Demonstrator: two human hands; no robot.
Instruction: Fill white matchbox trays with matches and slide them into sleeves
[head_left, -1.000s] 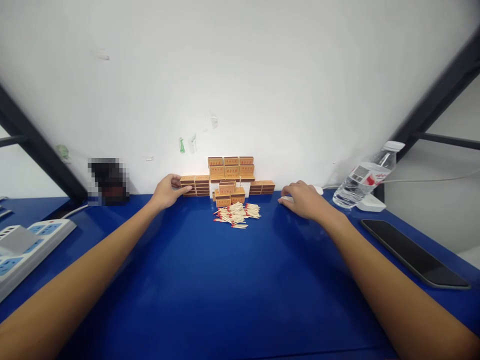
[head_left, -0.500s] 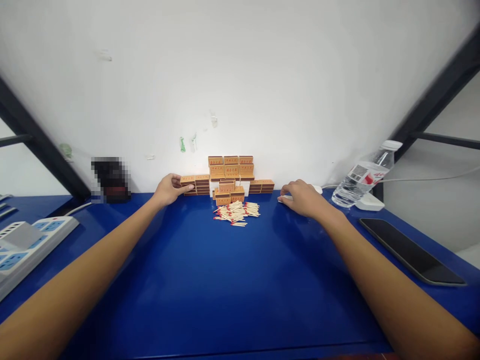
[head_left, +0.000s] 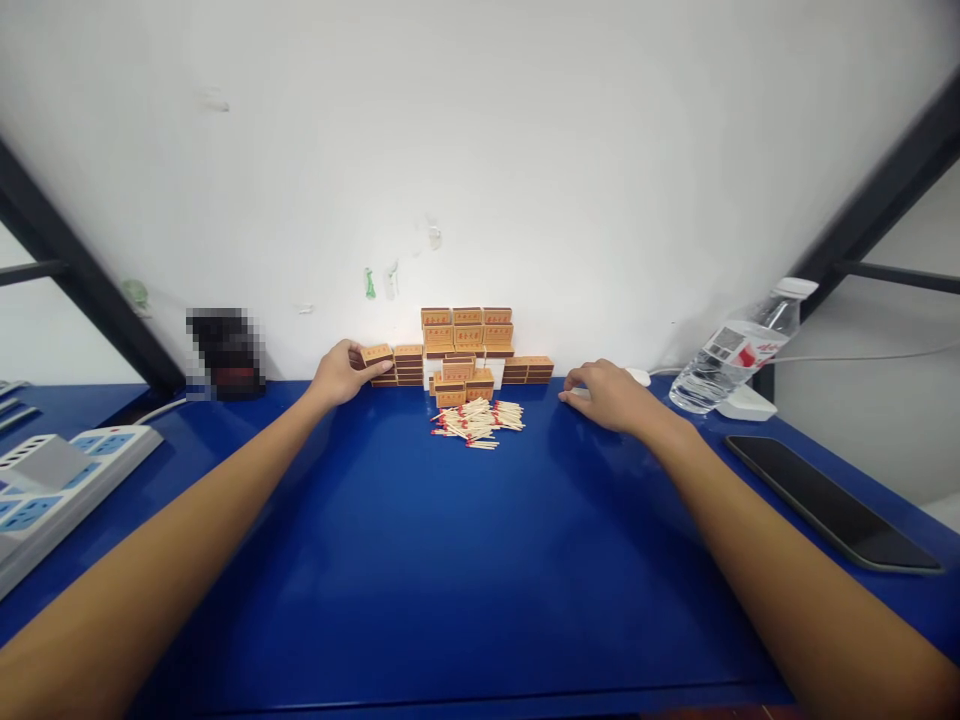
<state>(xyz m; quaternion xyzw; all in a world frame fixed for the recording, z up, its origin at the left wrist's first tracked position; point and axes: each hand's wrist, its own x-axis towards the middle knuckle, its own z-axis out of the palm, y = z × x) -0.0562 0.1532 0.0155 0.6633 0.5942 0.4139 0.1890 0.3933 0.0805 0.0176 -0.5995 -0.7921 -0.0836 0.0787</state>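
Observation:
My left hand (head_left: 341, 373) pinches the top matchbox (head_left: 377, 354) of the left stack between thumb and fingers. That box sits slightly tilted over the matchboxes (head_left: 409, 366) piled beside it. To the right rises a taller stepped arrangement of matchboxes (head_left: 468, 334), with a few standing upright in front. A heap of loose red-tipped matches (head_left: 478, 422) lies before it on the blue table. Right of the low right-hand stack (head_left: 528, 370), my right hand (head_left: 604, 393) rests on the tabletop with curled fingers; something whitish shows by its thumb, too hidden to name.
A tilted water bottle (head_left: 737, 350) leans at the right above a white box (head_left: 747, 404). A phone (head_left: 829, 500) lies near the right edge. On the left are a power strip (head_left: 82, 490) and a blurred dark object (head_left: 227, 353). The wall (head_left: 480, 150) stands directly behind.
My left hand has tilted the top matchbox of the left stack, raising its near-stack side slightly. My right hand stays in place. The whole view has shifted a little.

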